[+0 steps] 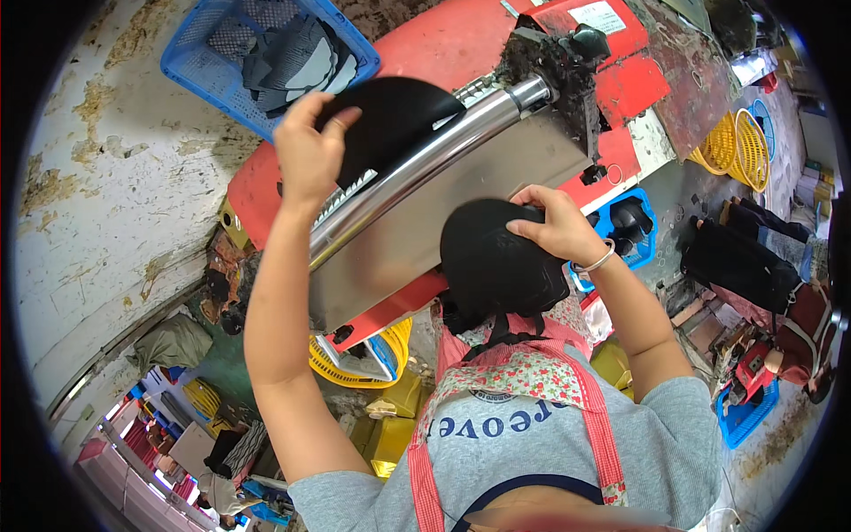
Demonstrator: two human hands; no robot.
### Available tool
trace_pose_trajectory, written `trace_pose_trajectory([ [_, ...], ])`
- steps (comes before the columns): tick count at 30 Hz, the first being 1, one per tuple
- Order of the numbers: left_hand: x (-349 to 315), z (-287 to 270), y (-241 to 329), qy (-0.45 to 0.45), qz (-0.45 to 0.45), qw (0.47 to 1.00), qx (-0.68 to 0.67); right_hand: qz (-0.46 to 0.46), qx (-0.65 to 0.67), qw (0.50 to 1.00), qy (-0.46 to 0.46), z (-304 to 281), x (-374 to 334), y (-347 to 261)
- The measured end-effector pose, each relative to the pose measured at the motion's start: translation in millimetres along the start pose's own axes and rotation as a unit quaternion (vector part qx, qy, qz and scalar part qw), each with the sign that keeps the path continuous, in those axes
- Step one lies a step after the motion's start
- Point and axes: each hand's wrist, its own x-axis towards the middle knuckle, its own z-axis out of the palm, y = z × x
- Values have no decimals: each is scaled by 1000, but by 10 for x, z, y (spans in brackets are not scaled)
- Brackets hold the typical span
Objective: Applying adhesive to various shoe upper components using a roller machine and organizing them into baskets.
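My left hand (310, 155) reaches up over the red machine (434, 40), thumb and fingers closed on the left edge of a black curved sheet piece (390, 120). That piece lies behind the shiny metal roller (417, 164), and its lower edge is hidden there. My right hand (558, 226) grips a rounded black sheet piece (501, 253) by its upper right edge, in front of my apron. More black material shows under it; I cannot tell how many pieces there are. A smooth steel plate (381, 275) slopes from the roller toward me.
A blue basket (199, 75) of cut grey pieces (301, 66) stands beyond my left hand. Another blue basket (651, 213) with black pieces is right of my right hand. Yellow baskets (749, 151) stand far right. A yellow basket (399, 355) sits below the plate. People work in the background.
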Motion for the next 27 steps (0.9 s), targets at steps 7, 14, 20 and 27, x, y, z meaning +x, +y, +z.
trace_pose_trajectory([
  [7, 544, -412, -357, 74, 230, 945, 223, -53, -100, 993, 47, -12, 273, -139],
  [14, -154, 502, -256, -207, 39, 975, 65, -48, -29, 996, 68, 117, 274, -158],
  [20, -22, 164, 155, -14, 32, 999, -33, 18, 77, 996, -45, 39, -33, -19],
  [27, 719, -677, -180, 255, 243, 936, 13, 14, 84, 996, -20, 73, 82, -125],
])
